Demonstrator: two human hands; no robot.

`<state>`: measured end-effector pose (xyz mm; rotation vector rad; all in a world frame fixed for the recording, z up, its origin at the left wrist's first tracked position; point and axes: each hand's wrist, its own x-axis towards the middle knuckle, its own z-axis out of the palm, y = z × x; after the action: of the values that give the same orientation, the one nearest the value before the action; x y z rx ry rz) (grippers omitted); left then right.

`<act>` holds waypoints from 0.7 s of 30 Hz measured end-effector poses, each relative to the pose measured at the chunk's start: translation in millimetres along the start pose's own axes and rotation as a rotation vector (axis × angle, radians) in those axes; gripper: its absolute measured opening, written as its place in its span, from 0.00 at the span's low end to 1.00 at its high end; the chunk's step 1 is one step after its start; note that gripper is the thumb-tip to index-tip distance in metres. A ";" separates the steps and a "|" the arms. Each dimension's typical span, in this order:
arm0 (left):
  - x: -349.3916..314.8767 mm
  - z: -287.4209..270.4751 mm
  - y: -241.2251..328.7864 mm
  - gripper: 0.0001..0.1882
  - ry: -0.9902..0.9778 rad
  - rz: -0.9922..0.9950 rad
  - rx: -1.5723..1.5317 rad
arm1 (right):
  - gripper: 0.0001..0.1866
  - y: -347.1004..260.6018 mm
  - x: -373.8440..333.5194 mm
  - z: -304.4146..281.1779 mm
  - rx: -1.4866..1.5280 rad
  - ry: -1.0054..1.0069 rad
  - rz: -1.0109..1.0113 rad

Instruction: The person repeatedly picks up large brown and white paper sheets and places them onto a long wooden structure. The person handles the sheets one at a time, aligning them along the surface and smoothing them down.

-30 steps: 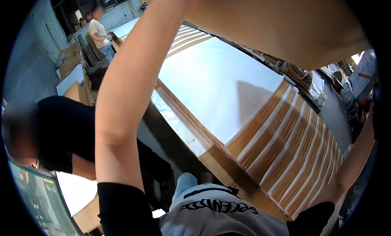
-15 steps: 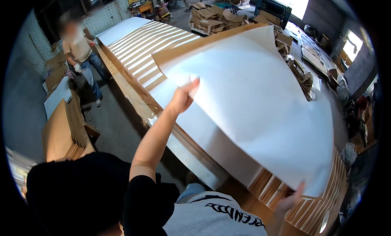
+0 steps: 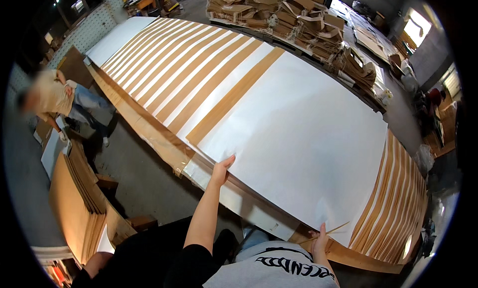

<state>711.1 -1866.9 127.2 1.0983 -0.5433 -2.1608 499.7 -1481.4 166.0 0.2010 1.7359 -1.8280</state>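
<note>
One large white rectangular paper sheet (image 3: 298, 139) lies flat on the long striped brown-and-white worktable (image 3: 164, 69), its long axis running from 10 to 4 o'clock. Your left hand (image 3: 221, 169) pinches its near corner at 7 o'clock; your right hand (image 3: 318, 240), fingers closed, grips the near edge at 5 o'clock.

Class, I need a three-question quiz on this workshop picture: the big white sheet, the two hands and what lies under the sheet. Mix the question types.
1. True or false: the left hand touches the white sheet's near edge.
2. The right hand is at which corner? A near right, B far left.
3. What covers the long table beside the sheet?

Key: 1 true. 2 A. 3 Brown and white strips.
</note>
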 end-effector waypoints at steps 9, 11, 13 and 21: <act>-17.4 13.5 15.5 0.23 0.149 -0.011 -0.113 | 0.21 15.0 9.8 2.8 -0.041 0.028 0.047; -6.1 -3.3 5.8 0.21 0.064 -0.011 -0.148 | 0.20 13.8 11.0 3.9 -0.087 0.032 0.072; -3.4 -6.4 3.2 0.20 0.060 -0.012 -0.193 | 0.19 11.2 12.2 4.7 -0.132 0.031 0.100; 1.6 -9.7 2.2 0.18 0.025 -0.035 -0.275 | 0.17 -4.3 13.2 17.6 -0.184 0.030 0.168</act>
<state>719.2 -1870.3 122.2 0.9873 -0.2083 -2.1705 491.9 -1502.4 165.4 0.2912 1.8373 -1.5443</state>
